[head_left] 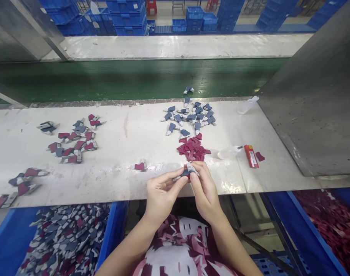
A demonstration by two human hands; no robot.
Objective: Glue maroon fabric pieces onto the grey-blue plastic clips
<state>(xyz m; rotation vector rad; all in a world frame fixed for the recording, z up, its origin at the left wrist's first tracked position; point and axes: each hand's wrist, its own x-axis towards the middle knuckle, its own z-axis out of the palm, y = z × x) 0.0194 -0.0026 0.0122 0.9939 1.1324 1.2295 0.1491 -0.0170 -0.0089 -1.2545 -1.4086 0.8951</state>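
Between my two hands, just over the table's near edge, is a small part [188, 171] in dark blue and light grey with a bit of red. My left hand [164, 191] pinches its left end, and my right hand [205, 188] grips its right end. Beyond my hands lies a pile of red pieces [193, 148]. Farther back are several blue and white parts [198, 111]. One red and grey part [140, 165] lies alone left of my hands. More red, blue and grey parts [73, 142] are scattered on the table's left side.
Right of the red pile lie a clear bottle [227, 153], a red box [251, 156] and a second bottle [248, 105]. Blue bins of parts [113, 230] and red pieces [316, 230] stand below the table edge. A metal panel [319, 99] rises at right; a green belt [120, 78] runs behind.
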